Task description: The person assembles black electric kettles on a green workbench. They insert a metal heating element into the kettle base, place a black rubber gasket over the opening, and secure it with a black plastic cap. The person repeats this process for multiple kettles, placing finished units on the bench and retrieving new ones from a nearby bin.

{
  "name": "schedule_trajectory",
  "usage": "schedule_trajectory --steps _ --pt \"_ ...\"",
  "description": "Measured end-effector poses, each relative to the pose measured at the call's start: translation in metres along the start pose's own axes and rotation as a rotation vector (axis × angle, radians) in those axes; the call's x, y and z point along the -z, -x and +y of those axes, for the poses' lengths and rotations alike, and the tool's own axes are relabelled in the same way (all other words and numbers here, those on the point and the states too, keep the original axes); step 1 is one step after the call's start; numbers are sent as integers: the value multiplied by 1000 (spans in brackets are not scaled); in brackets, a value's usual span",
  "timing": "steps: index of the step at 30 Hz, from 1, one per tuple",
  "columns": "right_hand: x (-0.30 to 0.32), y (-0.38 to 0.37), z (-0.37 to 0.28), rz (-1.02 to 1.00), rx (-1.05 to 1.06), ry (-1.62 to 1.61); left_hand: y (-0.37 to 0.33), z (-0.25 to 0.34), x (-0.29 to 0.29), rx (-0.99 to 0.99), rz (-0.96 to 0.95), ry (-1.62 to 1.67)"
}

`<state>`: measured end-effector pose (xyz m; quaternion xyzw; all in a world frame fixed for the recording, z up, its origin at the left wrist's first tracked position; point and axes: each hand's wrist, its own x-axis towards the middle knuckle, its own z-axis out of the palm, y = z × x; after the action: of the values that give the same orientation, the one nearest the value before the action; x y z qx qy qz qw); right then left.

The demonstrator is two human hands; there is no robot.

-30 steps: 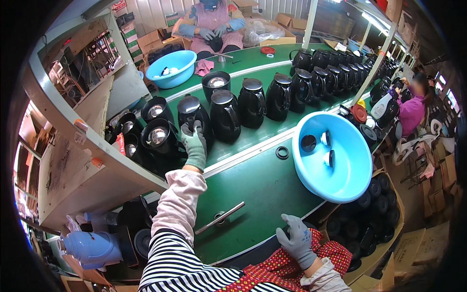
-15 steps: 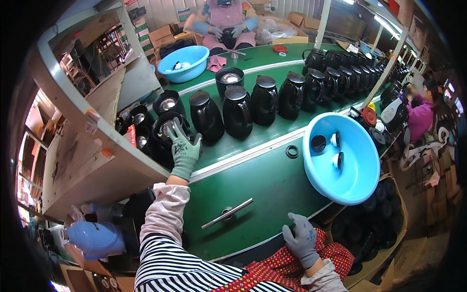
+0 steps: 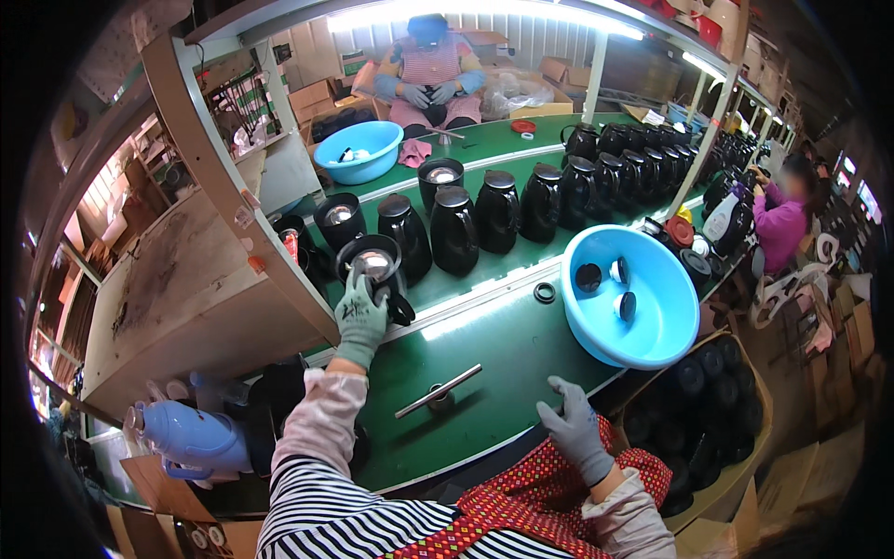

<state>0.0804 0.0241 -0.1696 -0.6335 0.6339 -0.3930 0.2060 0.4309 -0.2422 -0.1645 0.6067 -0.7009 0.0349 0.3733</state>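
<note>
My left hand (image 3: 361, 321), in a grey-green glove, is closed on the near side of a black jug (image 3: 376, 250). The jug's open end faces up and shows a shiny, silvery inside; its handle (image 3: 401, 308) sticks out beside my fingers. My right hand (image 3: 575, 427), gloved in grey, hovers in front of my red patterned apron (image 3: 535, 494), fingers apart and holding nothing. Between the hands, a metal T-shaped bar (image 3: 439, 395) stands on the green bench (image 3: 494, 401). Past the left hand are two more open black jugs (image 3: 340, 216) (image 3: 440, 179).
Lidded black jugs (image 3: 454, 233) stand in rows along the bench. A blue basin (image 3: 666, 321) with a few lids sits right, near a black ring (image 3: 545, 293). Below it is a carton of black parts (image 3: 694, 401). A post (image 3: 251, 214) rises at left. Co-workers sit across and at right.
My left hand has closed on the open jug and drawn it out from among the others. My right hand has lifted slightly, its fingers spreading. The view has shifted a little.
</note>
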Motion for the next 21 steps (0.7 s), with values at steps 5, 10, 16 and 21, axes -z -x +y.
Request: schedule_trajectory --steps 5,10,16,21 --pt "19 -29 -34 -123 -78 -407 46 101 82 -465 -163 252" --pt "52 -50 -90 -216 -620 -842 84 184 123 -755 -453 358" --pt "98 24 -53 61 -481 -1183 109 217 113 -839 -426 880" --pt "140 94 2 75 -288 -1313 115 203 42 603 -1111 1264"
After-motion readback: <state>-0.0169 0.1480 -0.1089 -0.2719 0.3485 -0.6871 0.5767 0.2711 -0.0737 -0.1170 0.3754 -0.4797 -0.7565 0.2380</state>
